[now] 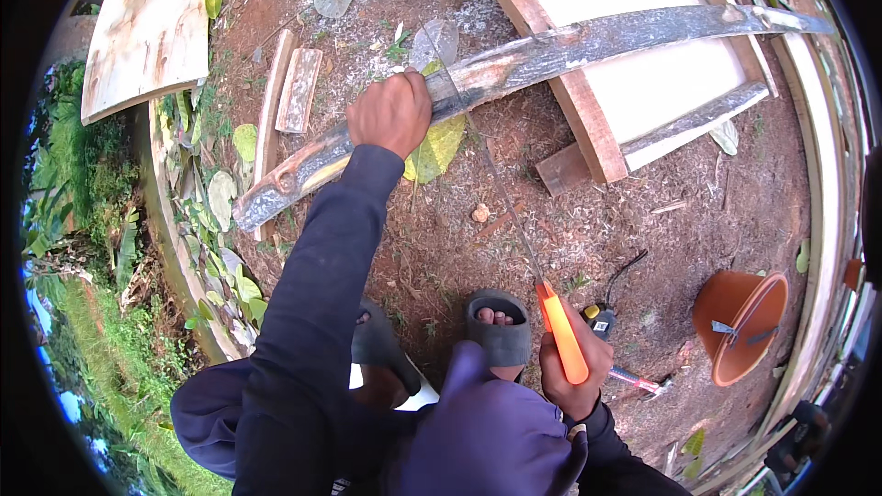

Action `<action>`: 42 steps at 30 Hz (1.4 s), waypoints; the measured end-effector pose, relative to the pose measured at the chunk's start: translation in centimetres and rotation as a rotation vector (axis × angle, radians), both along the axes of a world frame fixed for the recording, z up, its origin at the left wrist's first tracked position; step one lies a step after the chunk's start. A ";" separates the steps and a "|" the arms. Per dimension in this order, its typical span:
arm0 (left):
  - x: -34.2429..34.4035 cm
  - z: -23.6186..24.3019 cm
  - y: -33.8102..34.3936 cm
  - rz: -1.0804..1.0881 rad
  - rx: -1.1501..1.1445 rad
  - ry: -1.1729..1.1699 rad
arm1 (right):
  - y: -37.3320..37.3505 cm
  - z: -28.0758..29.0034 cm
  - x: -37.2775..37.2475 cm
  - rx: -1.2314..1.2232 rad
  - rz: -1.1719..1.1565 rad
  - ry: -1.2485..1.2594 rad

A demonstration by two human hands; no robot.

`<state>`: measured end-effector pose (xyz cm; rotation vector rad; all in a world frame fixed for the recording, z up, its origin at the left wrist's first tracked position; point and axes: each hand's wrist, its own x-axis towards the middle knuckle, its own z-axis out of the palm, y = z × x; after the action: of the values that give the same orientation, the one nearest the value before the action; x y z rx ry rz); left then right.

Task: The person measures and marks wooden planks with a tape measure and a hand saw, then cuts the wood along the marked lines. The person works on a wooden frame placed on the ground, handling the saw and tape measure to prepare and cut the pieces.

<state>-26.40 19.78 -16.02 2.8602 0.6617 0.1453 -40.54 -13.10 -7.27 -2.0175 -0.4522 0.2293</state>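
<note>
A long, rough grey plank [524, 69] runs across the view, from the left up to the far right. My left hand [393, 115] is closed over its left part, the fingers wrapped around its far edge. My right hand [579, 358], nearer my body, grips the orange handle of a handsaw [561, 331]. The thin saw blade stretches away from me and crosses the plank just right of my left hand. How deep the blade sits in the wood cannot be made out. The plank's right part lies over a wooden frame [588, 119] with a white panel.
Two short wood offcuts [299, 90] lie left of the plank, near a plywood sheet [152, 28]. A terracotta-coloured bucket [735, 321] stands at right. A hammer [643, 383] and a yellow-and-black tool [601, 321] lie beside my right hand. Leaves and sawdust cover the soil.
</note>
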 end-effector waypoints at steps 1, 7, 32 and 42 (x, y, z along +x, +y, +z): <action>0.3 0.2 0.0 0.010 -0.002 0.001 | 1.2 0.0 0.9 0.043 -0.034 0.039; 0.7 -1.0 1.0 -0.032 0.066 -0.057 | 14.6 -2.3 13.5 0.248 -0.126 -0.062; 0.2 0.0 0.0 0.103 0.004 0.011 | -1.7 -1.5 -0.2 -0.035 0.016 0.012; 0.7 1.0 0.3 0.118 -0.064 0.101 | 9.3 -4.0 7.9 0.272 -0.103 -0.079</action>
<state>-25.68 20.07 -14.99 2.7820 0.8402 -0.0034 -32.66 -3.76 -11.23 -1.7807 -0.4047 0.0219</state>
